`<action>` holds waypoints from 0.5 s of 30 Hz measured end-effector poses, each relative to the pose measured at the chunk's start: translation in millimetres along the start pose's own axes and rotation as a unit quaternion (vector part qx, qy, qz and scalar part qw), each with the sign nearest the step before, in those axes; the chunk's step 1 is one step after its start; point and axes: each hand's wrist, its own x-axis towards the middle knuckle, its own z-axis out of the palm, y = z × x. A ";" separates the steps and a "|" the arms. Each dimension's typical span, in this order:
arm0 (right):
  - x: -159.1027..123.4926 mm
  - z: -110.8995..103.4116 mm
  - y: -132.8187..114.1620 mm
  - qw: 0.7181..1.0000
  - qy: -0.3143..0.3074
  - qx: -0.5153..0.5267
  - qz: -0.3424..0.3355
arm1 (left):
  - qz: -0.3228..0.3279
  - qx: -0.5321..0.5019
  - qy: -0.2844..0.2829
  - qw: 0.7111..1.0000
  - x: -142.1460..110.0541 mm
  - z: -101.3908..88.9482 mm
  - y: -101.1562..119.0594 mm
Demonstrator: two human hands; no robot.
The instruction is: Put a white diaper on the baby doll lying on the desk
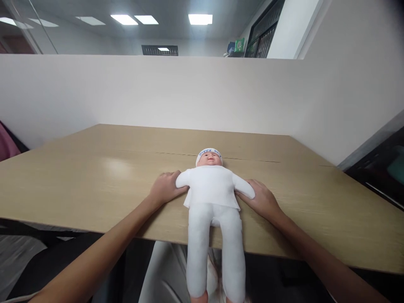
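Doll [211,185] is lying face-up on the counter [78,181], legs extending past the near edge. Left hand [167,187] is pinching one white-sleeved arm [183,179]; right hand [261,198] is pinching the other. Lettered headwear [205,152] is covering its head.

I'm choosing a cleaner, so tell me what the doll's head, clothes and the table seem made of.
Doll's head: probably moulded vinyl or plastic, by its smooth sheen.
Clothes: likely white cloth, matte, by their loose drape.
Table: wood or wood-look laminate, satin, by its fine grain and blurred reflection.
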 end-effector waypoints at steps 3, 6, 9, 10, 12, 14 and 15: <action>18.0 5.2 0.7 1.000 -0.005 0.004 -0.005 | 0.007 0.015 0.008 1.000 18.7 6.5 -14.8; 38.4 10.4 3.3 1.000 -0.005 0.013 0.002 | 0.006 0.007 0.013 1.000 39.3 12.1 -27.9; 61.9 16.6 8.4 1.000 0.002 0.021 0.002 | 0.001 -0.003 0.016 1.000 62.2 18.1 -38.8; 70.2 18.9 10.4 1.000 0.003 0.021 0.001 | -0.002 -0.003 0.018 1.000 70.2 20.3 -42.1; 87.4 23.9 14.4 1.000 0.006 0.022 0.001 | -0.004 0.000 0.026 1.000 85.9 25.0 -48.8; 104.5 29.2 17.7 1.000 0.007 0.025 -0.003 | -0.003 0.004 0.033 0.999 100.7 29.8 -55.8; 112.9 31.8 19.2 1.000 0.007 0.025 -0.002 | -0.004 0.007 0.033 0.999 107.8 32.0 -59.4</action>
